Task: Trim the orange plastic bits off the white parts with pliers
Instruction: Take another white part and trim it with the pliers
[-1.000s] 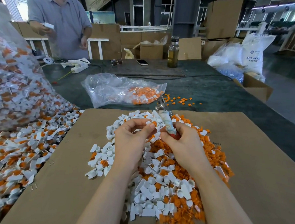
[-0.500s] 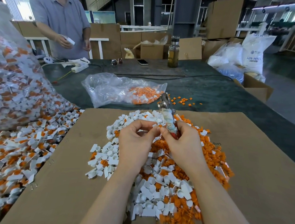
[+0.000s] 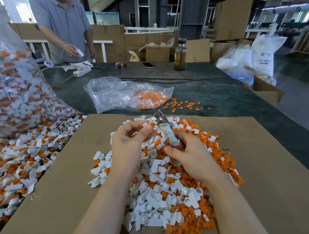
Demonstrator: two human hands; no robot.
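Observation:
My left hand (image 3: pixel 129 142) pinches a small white part with an orange bit (image 3: pixel 148 125) between thumb and fingertips, held up against the metal jaws of the pliers (image 3: pixel 160 119). My right hand (image 3: pixel 189 153) grips the pliers' cloth-wrapped handles, jaws pointing away from me. Whether the jaws are closed on the orange bit is too small to tell. Below both hands a heap of white parts and orange bits (image 3: pixel 164 188) lies on a brown cardboard sheet (image 3: pixel 254 174).
A big clear bag of untrimmed parts (image 3: pixel 15 93) spills over the left edge. Beyond the cardboard lies a smaller plastic bag (image 3: pixel 126 94) with orange pieces, and loose orange bits (image 3: pixel 184 105). A bottle (image 3: pixel 180 54), phone, sunglasses and a person in a grey shirt (image 3: pixel 62 24) are at the far side.
Both hands have risen slightly and my left hand has brought the part up to the pliers' jaws. The person at the back lowered a hand holding a white object.

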